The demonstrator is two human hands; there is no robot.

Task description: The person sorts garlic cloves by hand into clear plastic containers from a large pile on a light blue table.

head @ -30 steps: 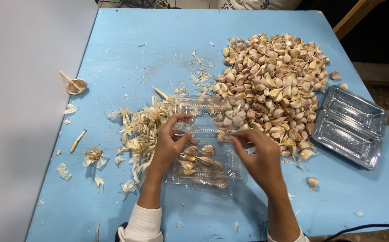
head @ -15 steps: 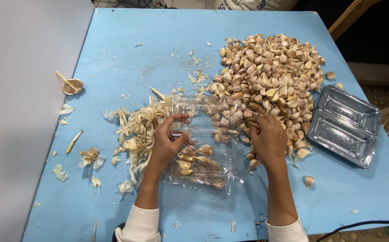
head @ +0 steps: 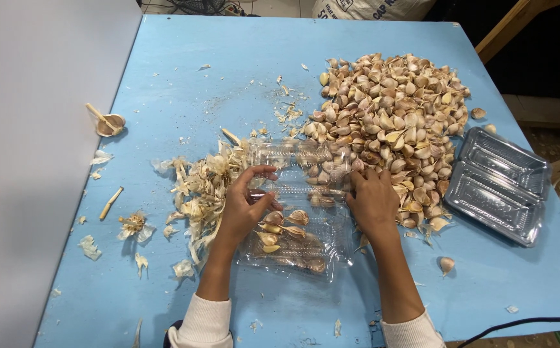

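1. My left hand (head: 244, 209) and right hand (head: 373, 203) sit on the clear box (head: 296, 206), which fills the middle of the table (head: 228, 71)
2. The garlic pile (head: 389, 122) blocks the way just beyond my right hand, touching the box's far side
3. The skins (head: 199, 187) crowd in just left of my left hand
4. The spare trays (head: 499, 183) stand near the right edge
5. Far left of the table is open, and so is the near edge between my arms

Empty clear trays (head: 500, 185), garlic skins (head: 204, 187)
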